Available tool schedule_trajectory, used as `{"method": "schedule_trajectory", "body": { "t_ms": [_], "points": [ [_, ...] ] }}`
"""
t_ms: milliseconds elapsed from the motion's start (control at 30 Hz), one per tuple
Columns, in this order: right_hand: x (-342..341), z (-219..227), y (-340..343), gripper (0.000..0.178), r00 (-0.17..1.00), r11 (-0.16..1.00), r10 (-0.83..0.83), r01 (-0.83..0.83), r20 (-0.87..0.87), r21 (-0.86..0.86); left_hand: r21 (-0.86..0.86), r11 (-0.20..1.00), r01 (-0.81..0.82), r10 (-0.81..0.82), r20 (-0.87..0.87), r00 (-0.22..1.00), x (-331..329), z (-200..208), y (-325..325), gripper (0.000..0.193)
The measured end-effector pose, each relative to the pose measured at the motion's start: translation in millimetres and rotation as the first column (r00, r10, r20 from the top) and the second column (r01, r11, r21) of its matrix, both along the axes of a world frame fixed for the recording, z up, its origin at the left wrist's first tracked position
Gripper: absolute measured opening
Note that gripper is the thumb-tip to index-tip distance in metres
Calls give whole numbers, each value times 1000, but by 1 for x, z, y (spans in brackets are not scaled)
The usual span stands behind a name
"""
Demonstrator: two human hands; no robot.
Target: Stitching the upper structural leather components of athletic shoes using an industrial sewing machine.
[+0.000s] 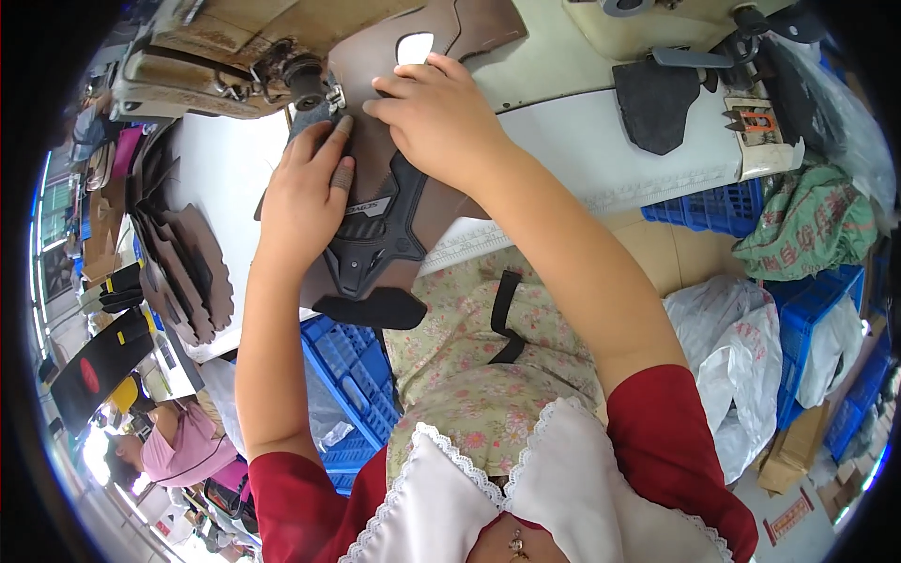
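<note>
A brown leather-like panel (375,164) lies under the needle area of a sewing machine (305,80). It bears a black moulded trim piece (385,235) and a black rounded tab (371,308) at its near end. My left hand (305,192) rests on its left side, fingers stretched toward the presser foot (335,96), with a band round one finger. On the panel's far part lies my right hand (441,117), fingers spread, tips beside a white oval opening (414,47). Neither hand wraps round anything. The palms hide part of the panel.
Stacked brown pieces (183,267) lie on the table's left. At right are a black cut piece (655,105), orange-handled snips (755,121) and another machine head (648,28). Below stand blue crates (343,385), a green sack (812,225) and plastic bags (727,366). A person (188,441) sits at lower left.
</note>
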State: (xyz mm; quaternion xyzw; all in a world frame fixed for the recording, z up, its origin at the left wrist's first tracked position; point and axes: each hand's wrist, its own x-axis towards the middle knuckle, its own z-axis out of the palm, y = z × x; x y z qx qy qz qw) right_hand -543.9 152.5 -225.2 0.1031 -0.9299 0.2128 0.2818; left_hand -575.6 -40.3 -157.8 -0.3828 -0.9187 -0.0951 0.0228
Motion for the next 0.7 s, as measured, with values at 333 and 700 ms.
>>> {"method": "schedule_trajectory", "body": {
  "t_ms": [333, 700],
  "points": [
    [92, 161, 128, 23, 757, 683, -587, 271, -288, -679, 9, 1000, -30, 30, 12, 999, 5, 2, -5, 40],
    [39, 167, 368, 57, 675, 659, -738, 722, 4, -209, 28, 999, -39, 39, 5, 999, 4, -2, -12, 39]
  ]
}}
